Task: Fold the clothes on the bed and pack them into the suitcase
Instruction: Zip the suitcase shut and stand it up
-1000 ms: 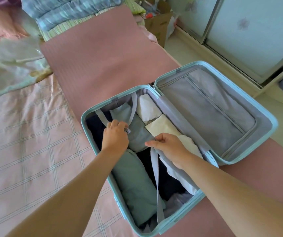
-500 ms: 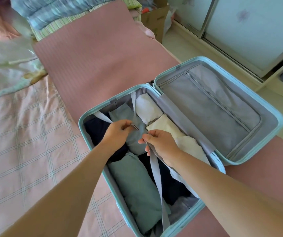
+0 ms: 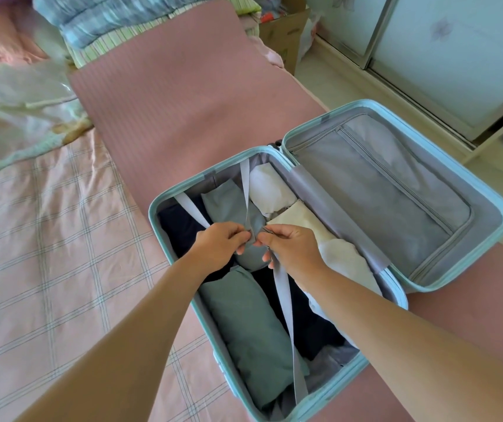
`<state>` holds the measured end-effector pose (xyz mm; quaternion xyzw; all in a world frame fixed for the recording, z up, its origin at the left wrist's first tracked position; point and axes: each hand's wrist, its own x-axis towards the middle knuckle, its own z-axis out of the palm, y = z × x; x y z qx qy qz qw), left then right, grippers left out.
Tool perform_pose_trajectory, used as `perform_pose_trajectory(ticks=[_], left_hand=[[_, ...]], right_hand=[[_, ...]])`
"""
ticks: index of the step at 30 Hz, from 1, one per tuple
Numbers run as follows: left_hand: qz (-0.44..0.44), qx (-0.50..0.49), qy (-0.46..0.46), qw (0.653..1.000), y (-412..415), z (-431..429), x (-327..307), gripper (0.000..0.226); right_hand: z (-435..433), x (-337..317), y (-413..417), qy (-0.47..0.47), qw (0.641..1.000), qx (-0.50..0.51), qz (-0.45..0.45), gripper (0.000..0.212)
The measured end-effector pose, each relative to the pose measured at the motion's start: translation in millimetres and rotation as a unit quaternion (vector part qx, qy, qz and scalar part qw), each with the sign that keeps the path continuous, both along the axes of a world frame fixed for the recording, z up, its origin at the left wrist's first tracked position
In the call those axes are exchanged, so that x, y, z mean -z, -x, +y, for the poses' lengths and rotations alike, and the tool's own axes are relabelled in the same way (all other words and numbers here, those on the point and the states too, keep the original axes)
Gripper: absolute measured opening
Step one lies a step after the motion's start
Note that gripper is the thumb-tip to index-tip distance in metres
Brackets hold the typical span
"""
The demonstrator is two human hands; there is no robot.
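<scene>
Pinching strap (image 3: 286, 315) ends, left hand (image 3: 219, 246) and right hand (image 3: 292, 248), over suitcase (image 3: 381, 202) middle. Open on bed (image 3: 46, 239), long axis away-left, lid toward wardrobe (image 3: 457, 56).

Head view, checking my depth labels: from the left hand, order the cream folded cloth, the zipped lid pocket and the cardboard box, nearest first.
1. Cream folded cloth, in the suitcase, just right of the left hand.
2. Zipped lid pocket, farther right, across the hinge.
3. Cardboard box, far back at the top.
</scene>
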<state>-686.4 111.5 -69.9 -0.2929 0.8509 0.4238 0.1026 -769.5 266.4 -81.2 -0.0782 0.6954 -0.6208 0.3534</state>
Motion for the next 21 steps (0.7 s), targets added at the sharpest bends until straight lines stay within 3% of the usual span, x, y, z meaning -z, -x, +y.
perform_pose_trajectory(ticks=[11, 15, 19, 21], left_hand=[[-0.035, 0.121, 0.107, 0.986, 6, -6, 1, 0.033], [-0.109, 0.240, 0.199, 0.944, 13, 1, 2, 0.019], [-0.108, 0.269, 0.230, 0.929, 11, 8, 6, 0.024], [-0.085, 0.270, 0.247, 0.927, 7, 10, 11, 0.014]], right_hand=[[4, 0, 1, -0.046, 0.996, -0.077, -0.013, 0.010], [-1, 4, 0, -0.088, 0.986, -0.136, 0.026, 0.014], [-5, 9, 3, -0.102, 0.983, -0.148, 0.029, 0.025], [-4, 13, 3, -0.112, 0.983, -0.145, 0.016, 0.046]])
